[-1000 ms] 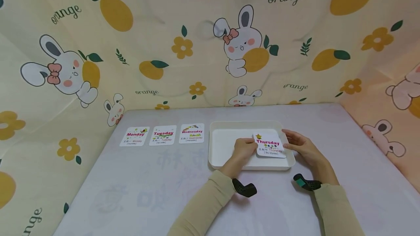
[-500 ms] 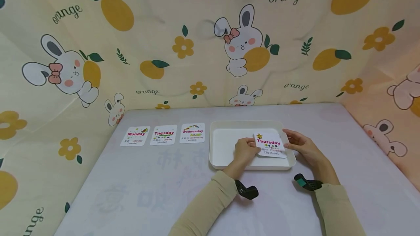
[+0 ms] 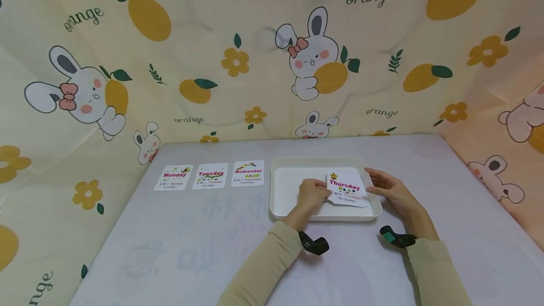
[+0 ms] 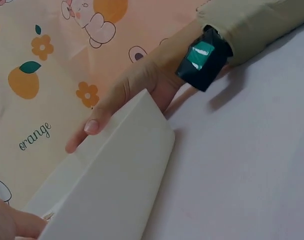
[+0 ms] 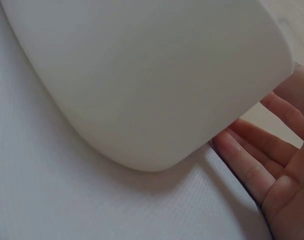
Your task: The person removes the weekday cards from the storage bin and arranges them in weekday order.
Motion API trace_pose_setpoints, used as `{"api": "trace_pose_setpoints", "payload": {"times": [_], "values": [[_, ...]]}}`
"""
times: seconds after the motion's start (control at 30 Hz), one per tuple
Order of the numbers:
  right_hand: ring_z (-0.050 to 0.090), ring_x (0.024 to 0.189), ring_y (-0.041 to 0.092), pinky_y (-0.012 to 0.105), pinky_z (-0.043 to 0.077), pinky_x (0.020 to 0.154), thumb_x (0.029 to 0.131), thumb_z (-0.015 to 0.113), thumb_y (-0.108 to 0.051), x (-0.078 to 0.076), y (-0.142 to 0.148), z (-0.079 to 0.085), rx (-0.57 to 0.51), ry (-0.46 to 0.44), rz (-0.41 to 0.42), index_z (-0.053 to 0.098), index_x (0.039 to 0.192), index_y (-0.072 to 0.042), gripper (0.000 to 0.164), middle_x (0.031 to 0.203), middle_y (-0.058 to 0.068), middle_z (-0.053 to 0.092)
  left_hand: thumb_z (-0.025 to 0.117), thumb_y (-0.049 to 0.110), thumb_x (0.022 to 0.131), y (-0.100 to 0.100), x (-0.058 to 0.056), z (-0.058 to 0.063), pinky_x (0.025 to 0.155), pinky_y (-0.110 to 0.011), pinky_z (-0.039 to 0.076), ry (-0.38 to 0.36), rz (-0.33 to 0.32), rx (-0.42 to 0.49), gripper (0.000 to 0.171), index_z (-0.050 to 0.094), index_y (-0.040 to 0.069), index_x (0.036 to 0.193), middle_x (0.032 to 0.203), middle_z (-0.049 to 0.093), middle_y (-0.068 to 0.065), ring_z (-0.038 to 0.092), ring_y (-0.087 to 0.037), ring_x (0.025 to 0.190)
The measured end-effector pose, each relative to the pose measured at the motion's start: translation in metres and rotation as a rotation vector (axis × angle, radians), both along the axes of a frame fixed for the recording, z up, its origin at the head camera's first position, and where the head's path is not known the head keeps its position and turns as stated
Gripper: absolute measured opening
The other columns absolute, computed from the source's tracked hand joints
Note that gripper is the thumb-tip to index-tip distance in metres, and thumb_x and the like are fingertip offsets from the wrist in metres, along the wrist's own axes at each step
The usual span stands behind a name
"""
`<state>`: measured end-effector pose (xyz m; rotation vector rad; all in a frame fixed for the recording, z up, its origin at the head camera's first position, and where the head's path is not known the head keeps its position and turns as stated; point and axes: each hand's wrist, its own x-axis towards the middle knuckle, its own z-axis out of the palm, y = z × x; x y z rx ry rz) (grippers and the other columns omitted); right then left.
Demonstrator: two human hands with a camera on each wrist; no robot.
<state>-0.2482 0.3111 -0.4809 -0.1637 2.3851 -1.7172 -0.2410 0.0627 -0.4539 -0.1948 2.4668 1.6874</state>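
My left hand (image 3: 312,196) reaches over the near wall of a white tray (image 3: 280,211) and pinches the left edge of a Thursday card (image 3: 346,190). The card has a star and pink lettering. At the tray's right end, my right hand (image 3: 397,195) touches the rim with fairly straight fingers. The right wrist view shows those fingers (image 5: 242,162) against the tray's outer side (image 5: 157,100). From the left wrist view, the tray wall (image 4: 116,160) hides most of the card.
Left of the tray, a row holds a Monday card (image 3: 173,177), a Tuesday card (image 3: 210,176) and a Wednesday card (image 3: 248,174). All lie on the pale table (image 3: 204,240). A printed curtain (image 3: 255,79) with rabbits and oranges stands behind.
My left fingers first slid a little right over the Thursday card, then came back left, and the card has shifted slightly left with them. The right hand and tray stayed put.
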Motion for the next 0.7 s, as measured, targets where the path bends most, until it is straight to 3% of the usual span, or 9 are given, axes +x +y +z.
{"api": "trace_pose_setpoints", "payload": {"times": [0.17, 0.43, 0.7], "values": [[0.045, 0.106, -0.014, 0.070, 0.018, 0.114, 0.091, 0.066, -0.023, 0.000, -0.001, -0.001, 0.005, -0.004, -0.004, 0.032, 0.150, -0.011, 0.069, 0.154, 0.027, 0.028, 0.074, 0.005, 0.079, -0.003, 0.000, 0.000, 0.049, -0.012, 0.044, 0.018, -0.001, -0.008, 0.014, 0.073, 0.002, 0.093, 0.076, 0.074, -0.009, 0.056, -0.004, 0.052], [0.045, 0.105, -0.015, 0.070, 0.019, 0.114, 0.091, 0.066, -0.023, -0.001, 0.000, -0.001, 0.018, 0.000, -0.009, 0.032, 0.150, -0.011, 0.070, 0.153, 0.026, 0.030, 0.071, 0.005, 0.082, -0.002, 0.000, 0.001, 0.049, -0.010, 0.044, -0.046, 0.001, 0.050, 0.015, 0.072, 0.003, 0.097, 0.079, 0.074, -0.008, 0.052, -0.003, 0.052], [0.045, 0.105, -0.015, 0.071, 0.020, 0.113, 0.091, 0.066, -0.022, 0.000, 0.000, -0.001, 0.020, 0.010, -0.004, 0.032, 0.150, -0.010, 0.069, 0.154, 0.028, 0.028, 0.069, 0.005, 0.083, -0.012, -0.002, 0.002, 0.054, -0.012, 0.048, -0.017, -0.043, 0.117, 0.017, 0.072, 0.001, 0.099, 0.087, 0.075, -0.012, 0.056, -0.004, 0.058]]}}
